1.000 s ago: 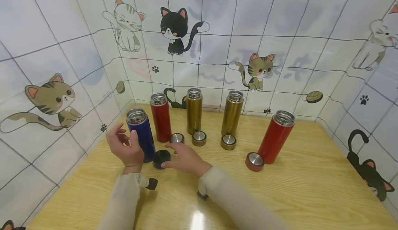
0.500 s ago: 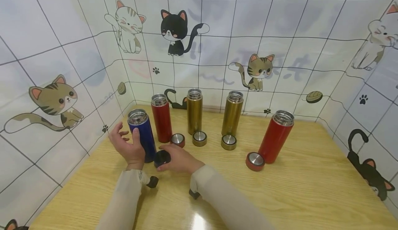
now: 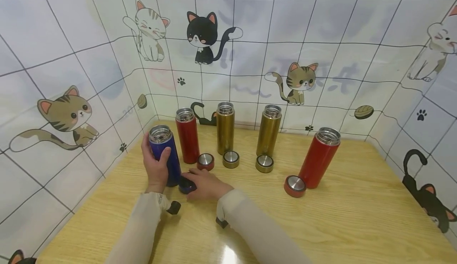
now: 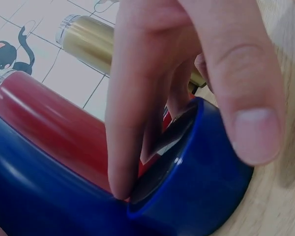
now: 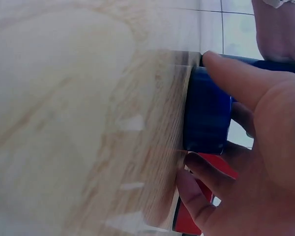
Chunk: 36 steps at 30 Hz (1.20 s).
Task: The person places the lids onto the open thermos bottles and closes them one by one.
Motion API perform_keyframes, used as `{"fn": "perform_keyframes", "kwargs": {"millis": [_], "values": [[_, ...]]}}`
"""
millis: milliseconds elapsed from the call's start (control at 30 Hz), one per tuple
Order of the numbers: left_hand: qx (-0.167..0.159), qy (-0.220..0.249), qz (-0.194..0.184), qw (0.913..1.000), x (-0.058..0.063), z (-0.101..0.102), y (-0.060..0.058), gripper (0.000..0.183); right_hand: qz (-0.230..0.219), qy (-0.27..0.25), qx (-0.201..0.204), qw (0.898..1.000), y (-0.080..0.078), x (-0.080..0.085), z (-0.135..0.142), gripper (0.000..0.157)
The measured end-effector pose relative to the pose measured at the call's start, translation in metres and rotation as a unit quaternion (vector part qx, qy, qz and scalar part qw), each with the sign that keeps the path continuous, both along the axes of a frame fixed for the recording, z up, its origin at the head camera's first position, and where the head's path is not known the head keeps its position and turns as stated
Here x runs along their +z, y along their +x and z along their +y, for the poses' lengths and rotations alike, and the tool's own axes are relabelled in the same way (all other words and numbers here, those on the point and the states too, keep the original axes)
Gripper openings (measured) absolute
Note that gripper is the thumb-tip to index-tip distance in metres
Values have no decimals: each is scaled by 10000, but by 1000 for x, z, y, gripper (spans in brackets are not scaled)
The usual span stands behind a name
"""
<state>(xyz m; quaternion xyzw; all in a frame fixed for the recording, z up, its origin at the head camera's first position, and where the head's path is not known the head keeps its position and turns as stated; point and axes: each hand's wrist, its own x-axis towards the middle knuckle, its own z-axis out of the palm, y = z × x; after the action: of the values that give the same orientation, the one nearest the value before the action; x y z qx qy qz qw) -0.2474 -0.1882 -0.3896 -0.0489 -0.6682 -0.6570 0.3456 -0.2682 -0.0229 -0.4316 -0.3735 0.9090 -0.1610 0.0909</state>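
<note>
At the left of the head view stands an uncapped blue vacuum flask (image 3: 173, 160). My left hand (image 3: 155, 170) grips it, thumb across the front and fingers round its far left side. Just right of its base, a blue lid (image 3: 186, 186) with a dark top lies on the table. My right hand (image 3: 206, 184) holds this lid between thumb and fingers. In the left wrist view the right thumb is at the side of the lid (image 4: 206, 172) and a finger reaches its top rim. The right wrist view shows the lid (image 5: 206, 113) sitting flat on the wood.
Behind stand a red flask (image 3: 188, 139) and two gold flasks (image 3: 225, 131), all uncapped. A red lid (image 3: 205, 161) and gold lids (image 3: 231, 159) lie before them. Farther right are another red flask (image 3: 319, 158) and its lid (image 3: 295, 185). A cat-print sheet (image 3: 242, 65) surrounds the table (image 3: 357, 208).
My left hand has closed round the blue flask, having been half open beside it. My right hand has come from the lid's right side to a hold on it, its fingers now over the top edge.
</note>
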Motion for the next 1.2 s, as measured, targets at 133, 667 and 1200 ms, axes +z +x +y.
{"fn": "perform_keyframes", "kwargs": {"millis": [133,667,1200], "values": [[-48,-95,-537,9985,1,-4,1,77,286,4,-13,9996,0,-3,-2,69],[58,-325,-677,9972,3,-7,3,61,450,-136,170,9988,-4,-2,9,60],[-21,-384,-783,9962,2,-7,3,61,249,-819,168,9962,-4,8,39,49]]}}
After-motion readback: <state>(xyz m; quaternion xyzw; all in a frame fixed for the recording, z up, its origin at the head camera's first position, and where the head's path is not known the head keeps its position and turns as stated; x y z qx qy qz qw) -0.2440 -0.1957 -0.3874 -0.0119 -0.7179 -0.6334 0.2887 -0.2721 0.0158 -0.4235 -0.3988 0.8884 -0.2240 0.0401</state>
